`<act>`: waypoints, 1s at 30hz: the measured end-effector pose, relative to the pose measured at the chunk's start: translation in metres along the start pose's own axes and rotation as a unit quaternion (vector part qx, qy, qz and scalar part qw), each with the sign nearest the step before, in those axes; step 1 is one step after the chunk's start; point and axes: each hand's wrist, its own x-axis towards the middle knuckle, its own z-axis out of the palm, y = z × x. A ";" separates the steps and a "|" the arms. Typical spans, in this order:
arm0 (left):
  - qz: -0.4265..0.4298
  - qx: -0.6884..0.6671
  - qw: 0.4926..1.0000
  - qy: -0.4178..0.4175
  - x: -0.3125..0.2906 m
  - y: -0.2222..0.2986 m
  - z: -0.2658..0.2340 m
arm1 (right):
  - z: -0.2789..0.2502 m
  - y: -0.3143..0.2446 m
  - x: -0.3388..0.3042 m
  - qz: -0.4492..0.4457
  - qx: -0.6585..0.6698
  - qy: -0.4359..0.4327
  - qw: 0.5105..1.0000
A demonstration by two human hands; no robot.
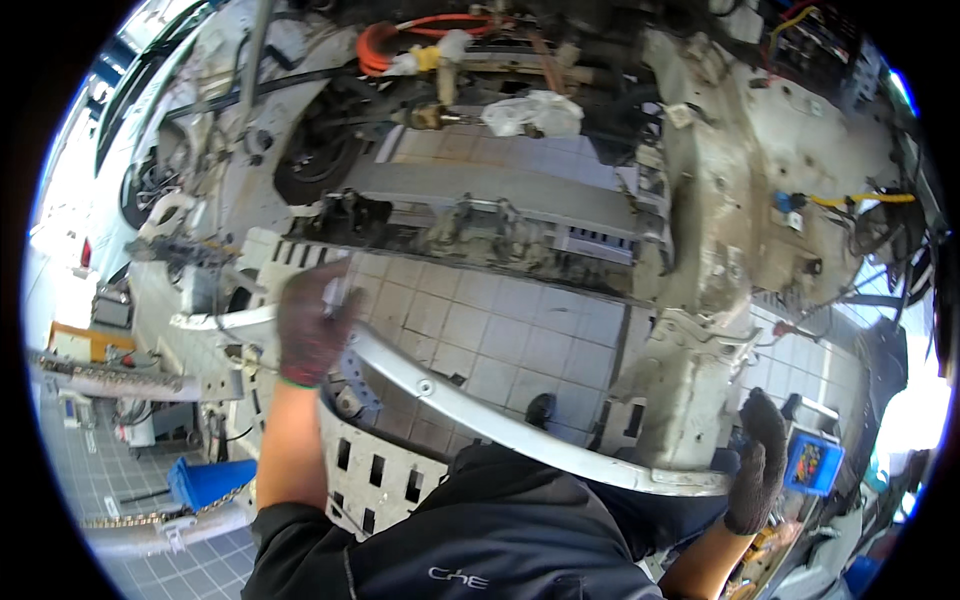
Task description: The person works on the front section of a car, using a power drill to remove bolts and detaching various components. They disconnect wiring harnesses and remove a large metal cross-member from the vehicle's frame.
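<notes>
Tiled floor (480,320) shows through a stripped vehicle front (710,200). A curved silver bar (480,417) runs rightward from the gloved left hand (316,325), blurred, its grip impossible to tell, to the right hand (758,468), fingers straightened beside the bar's end, which might slip if unsupported.

the curved bar (500,428) is smooth, slightly glossy metal

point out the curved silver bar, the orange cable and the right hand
curved silver bar (480,419): head view, on its middle stretch
orange cable (372,52): head view, on its left bend
right hand (757,462): head view, on the glove's middle
</notes>
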 end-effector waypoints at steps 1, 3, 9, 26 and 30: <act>-0.033 0.021 0.998 0.039 0.001 -0.015 -0.003 | 0.000 -0.012 -0.005 0.017 0.030 -0.008 0.999; -0.212 -0.060 0.975 0.029 0.000 -0.045 -0.003 | 0.011 -0.027 -0.012 -0.010 0.095 0.002 0.995; -0.359 -0.250 0.896 -0.073 -0.013 -0.093 0.027 | 0.042 -0.052 -0.003 -0.079 -0.250 -0.002 0.965; -0.378 -0.251 0.889 -0.060 -0.011 -0.084 0.026 | 0.047 -0.050 0.001 0.061 -0.121 -0.007 0.991; -0.383 -0.240 0.890 -0.060 -0.008 -0.080 0.025 | 0.045 -0.047 0.001 0.051 -0.147 -0.011 0.988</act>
